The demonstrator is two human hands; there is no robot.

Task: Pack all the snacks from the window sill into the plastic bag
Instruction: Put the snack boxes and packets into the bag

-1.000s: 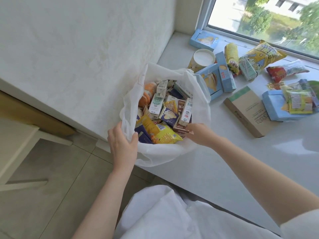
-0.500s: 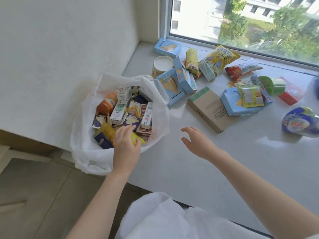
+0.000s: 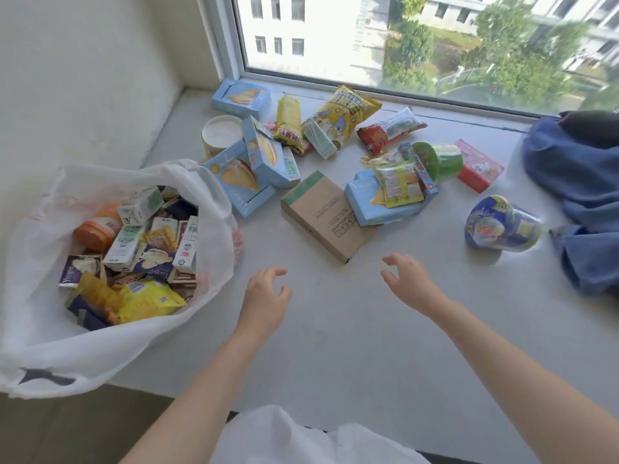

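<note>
Head view. A pale grey window sill [image 3: 335,346] runs under a window [image 3: 418,45] that looks onto buildings and trees; a white wall stands at left.

Container: a white plastic bag [image 3: 50,329] sits at the sill's left edge, mouth open. Inside lie small milk cartons [image 3: 125,242], an orange bottle [image 3: 97,229], yellow packets [image 3: 147,299] and dark blue wrappers, loosely heaped.

Snacks on the sill: light blue boxes [image 3: 241,177] just right of the bag, a white cup [image 3: 219,133] behind them, another blue box in the corner, yellow bags [image 3: 338,115] and a red packet [image 3: 388,130] near the glass, a brown box [image 3: 325,216] in the middle, a blue box bearing a green packet [image 3: 398,184], a green tub [image 3: 435,159], a red box [image 3: 479,164], and a blue cup [image 3: 500,226] on its side. Blue cloth [image 3: 576,195] lies at far right.

Grip: the left hand [image 3: 264,296] and right hand [image 3: 408,286] hover over bare sill, both released, fingers loosely curled, grasping nothing. The brown box lies just beyond and between them, untouched. The bag is left of the left hand, apart from it.
</note>
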